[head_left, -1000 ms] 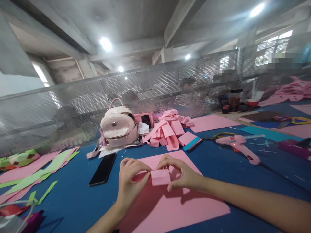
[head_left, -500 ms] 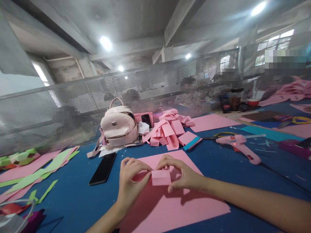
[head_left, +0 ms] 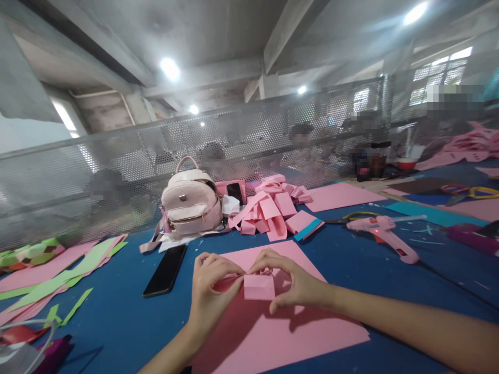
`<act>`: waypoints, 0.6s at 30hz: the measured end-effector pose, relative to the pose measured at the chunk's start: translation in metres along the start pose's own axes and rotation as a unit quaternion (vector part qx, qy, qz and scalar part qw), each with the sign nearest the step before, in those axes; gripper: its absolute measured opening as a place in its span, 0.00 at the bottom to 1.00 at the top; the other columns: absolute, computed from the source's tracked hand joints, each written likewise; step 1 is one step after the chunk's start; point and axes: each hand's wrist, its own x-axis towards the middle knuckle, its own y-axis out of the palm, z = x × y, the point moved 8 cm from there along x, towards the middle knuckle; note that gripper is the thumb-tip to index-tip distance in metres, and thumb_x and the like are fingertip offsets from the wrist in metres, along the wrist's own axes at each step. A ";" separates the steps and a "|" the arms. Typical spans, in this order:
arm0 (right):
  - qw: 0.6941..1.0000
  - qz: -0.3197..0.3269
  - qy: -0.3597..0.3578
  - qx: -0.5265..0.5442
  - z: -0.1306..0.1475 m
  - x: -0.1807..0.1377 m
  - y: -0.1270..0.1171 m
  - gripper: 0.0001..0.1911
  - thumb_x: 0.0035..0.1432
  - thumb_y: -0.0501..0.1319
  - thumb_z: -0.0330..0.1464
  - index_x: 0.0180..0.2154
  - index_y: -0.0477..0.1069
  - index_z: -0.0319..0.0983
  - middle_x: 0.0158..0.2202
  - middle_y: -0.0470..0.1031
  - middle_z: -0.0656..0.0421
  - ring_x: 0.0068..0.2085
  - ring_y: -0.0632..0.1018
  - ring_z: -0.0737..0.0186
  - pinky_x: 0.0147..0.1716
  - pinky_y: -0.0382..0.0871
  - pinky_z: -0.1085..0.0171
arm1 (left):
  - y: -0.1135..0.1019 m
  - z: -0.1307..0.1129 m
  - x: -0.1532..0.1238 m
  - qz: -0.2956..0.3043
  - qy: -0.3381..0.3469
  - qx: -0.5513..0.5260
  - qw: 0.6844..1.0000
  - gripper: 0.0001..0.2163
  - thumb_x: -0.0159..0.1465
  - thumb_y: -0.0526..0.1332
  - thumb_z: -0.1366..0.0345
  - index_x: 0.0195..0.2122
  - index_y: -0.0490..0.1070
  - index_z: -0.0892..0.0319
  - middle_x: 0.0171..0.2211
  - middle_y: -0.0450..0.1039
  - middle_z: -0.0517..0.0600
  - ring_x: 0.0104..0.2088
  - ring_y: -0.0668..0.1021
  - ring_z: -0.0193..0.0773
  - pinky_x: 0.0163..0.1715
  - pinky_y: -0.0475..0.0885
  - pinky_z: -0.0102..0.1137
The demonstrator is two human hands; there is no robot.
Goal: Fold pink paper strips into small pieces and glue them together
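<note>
Between my two hands is a small folded piece of pink paper (head_left: 259,287), held above a large pink paper sheet (head_left: 249,332). The fingers and thumb of my left hand (head_left: 212,283) pinch the piece at its left end. My right hand (head_left: 286,278) curves around the right side, its fingertips on the top edge and its thumb near the lower right corner. Part of the piece is hidden behind my fingers. Beyond the sheet lies a heap of folded pink paper strips (head_left: 268,208).
A black phone (head_left: 165,271) lies left of the sheet, with a pale pink backpack (head_left: 191,202) behind it. To the right rests a pink glue gun (head_left: 385,234) with a red light. Green paper strips (head_left: 74,270) are at far left. A perforated metal screen (head_left: 241,130) spans the back.
Almost nothing differs. The folded pink paper sits very slightly lower, and both hands keep nearly the same pose.
</note>
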 end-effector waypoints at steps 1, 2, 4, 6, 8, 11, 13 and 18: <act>1.000 0.001 -0.001 0.000 0.000 0.000 0.000 0.32 0.43 0.76 0.48 0.50 0.76 0.46 0.44 0.70 0.57 0.44 0.70 0.56 0.46 0.65 0.57 | 0.000 0.000 0.000 -0.001 0.000 0.000 1.000 0.07 0.62 0.65 0.73 0.33 0.74 0.51 0.31 0.79 0.40 0.32 0.77 0.36 0.46 0.58 0.39; 1.000 0.000 -0.002 0.001 0.000 0.000 0.000 0.32 0.43 0.76 0.48 0.50 0.76 0.46 0.44 0.70 0.57 0.43 0.70 0.56 0.46 0.66 0.57 | 0.000 0.000 0.000 -0.002 0.000 0.000 1.000 0.07 0.62 0.65 0.73 0.33 0.74 0.51 0.31 0.79 0.40 0.32 0.77 0.36 0.46 0.58 0.39; 1.000 0.001 -0.007 0.003 0.000 0.000 0.000 0.33 0.43 0.76 0.48 0.51 0.76 0.46 0.43 0.70 0.57 0.43 0.69 0.57 0.45 0.66 0.57 | 0.000 0.000 0.000 -0.004 -0.001 -0.001 1.000 0.08 0.62 0.66 0.73 0.33 0.74 0.51 0.31 0.79 0.39 0.32 0.77 0.36 0.46 0.58 0.39; 1.000 0.003 -0.013 0.003 0.001 0.000 0.001 0.33 0.43 0.76 0.47 0.51 0.76 0.46 0.43 0.70 0.57 0.43 0.69 0.57 0.45 0.65 0.58 | 0.000 0.000 0.000 -0.004 -0.001 -0.003 1.000 0.08 0.61 0.66 0.74 0.33 0.74 0.51 0.31 0.79 0.39 0.33 0.77 0.35 0.46 0.58 0.39; 1.000 0.004 -0.016 0.001 0.001 0.000 0.001 0.33 0.43 0.77 0.46 0.51 0.76 0.47 0.44 0.70 0.57 0.43 0.69 0.57 0.45 0.65 0.58 | 0.000 0.000 0.000 -0.004 0.003 -0.005 1.000 0.08 0.61 0.66 0.74 0.33 0.74 0.51 0.31 0.79 0.39 0.33 0.77 0.35 0.46 0.59 0.39; 1.000 0.005 -0.015 -0.002 0.000 0.000 0.001 0.33 0.43 0.77 0.45 0.52 0.76 0.47 0.44 0.70 0.57 0.43 0.70 0.56 0.45 0.65 0.58 | 0.000 0.000 0.000 -0.006 0.005 -0.006 1.000 0.08 0.61 0.66 0.74 0.33 0.74 0.51 0.31 0.79 0.38 0.32 0.77 0.35 0.46 0.58 0.39; 1.000 0.006 -0.014 -0.002 0.000 0.000 0.001 0.33 0.43 0.77 0.45 0.52 0.76 0.47 0.44 0.70 0.57 0.44 0.70 0.56 0.45 0.65 0.58 | 0.001 0.001 0.000 -0.004 0.005 -0.006 1.000 0.08 0.61 0.67 0.74 0.33 0.74 0.51 0.31 0.79 0.38 0.33 0.77 0.35 0.46 0.58 0.39; 1.000 0.007 -0.018 -0.003 0.002 0.000 0.001 0.32 0.44 0.76 0.46 0.52 0.76 0.47 0.44 0.70 0.57 0.44 0.70 0.56 0.46 0.65 0.57 | 0.000 0.002 0.000 -0.005 0.000 -0.007 1.000 0.08 0.61 0.67 0.74 0.33 0.74 0.50 0.31 0.79 0.38 0.33 0.77 0.35 0.46 0.58 0.39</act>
